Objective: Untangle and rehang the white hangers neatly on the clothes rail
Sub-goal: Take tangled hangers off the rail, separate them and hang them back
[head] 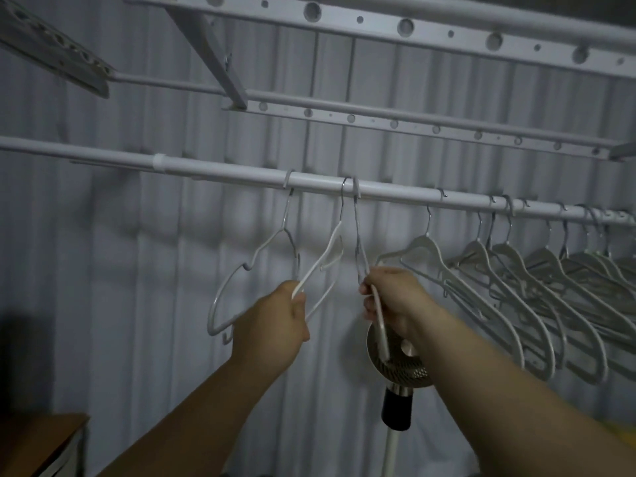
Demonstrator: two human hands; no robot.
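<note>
Two bare forearms reach up from the near edge toward the clothes rail (223, 168). The left hand (275, 321) is curled round the lower arm of a white hanger (334, 247) whose metal hook sits over the rail. To its right, the right hand (395, 301) grips a second hanger (381, 330), which hangs edge-on from a hook just beside the first one's. A third hanger (220, 294) dangles untouched further left. Along the rail to the right, a row of hangers (516, 287) hangs crowded and overlapping. Behind the right wrist a round metal disc (413, 371) stands on a white pole, and perforated bars (378, 20) run overhead.
</note>
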